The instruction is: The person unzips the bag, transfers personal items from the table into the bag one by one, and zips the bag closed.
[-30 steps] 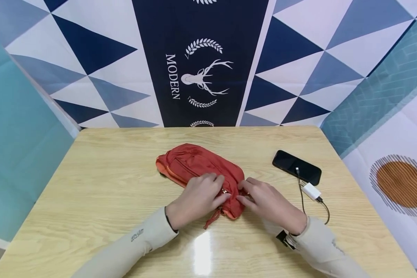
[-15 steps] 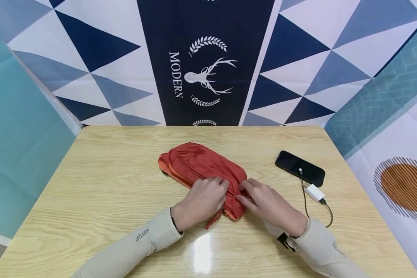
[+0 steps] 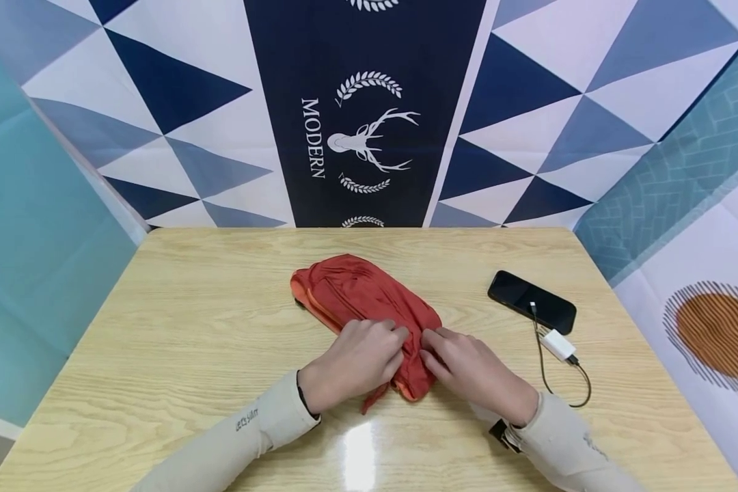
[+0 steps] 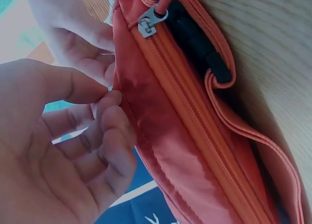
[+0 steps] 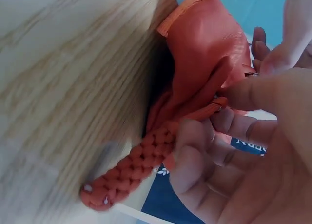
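A red waist bag (image 3: 369, 290) with orange trim lies on the table. My left hand (image 3: 363, 352) is over its near side; in the left wrist view, thumb and index fingertip pinch at the bag's upper edge. My right hand (image 3: 467, 362) grips the bag's right end. In the right wrist view its thumb and fingers pinch the fabric beside a braided red cord (image 5: 139, 158), which hangs past the fingertips. An orange zipper (image 4: 195, 121) with a metal slider (image 4: 150, 23) runs along the bag's side, beside a black buckle (image 4: 195, 38) and folded strap (image 4: 263, 141).
On the right of the wooden table (image 3: 209, 294) lies a black smartphone (image 3: 547, 309). A white charger block (image 3: 556, 344) with a dark cable (image 3: 581, 389) sits just in front of it. A patterned cloth wall (image 3: 221, 123) stands behind the table's far edge.
My left hand has shifted a little right toward the right hand, and its thumb has drawn in, covering the zipper pull that showed before. The right hand keeps its grip at the bag's end.
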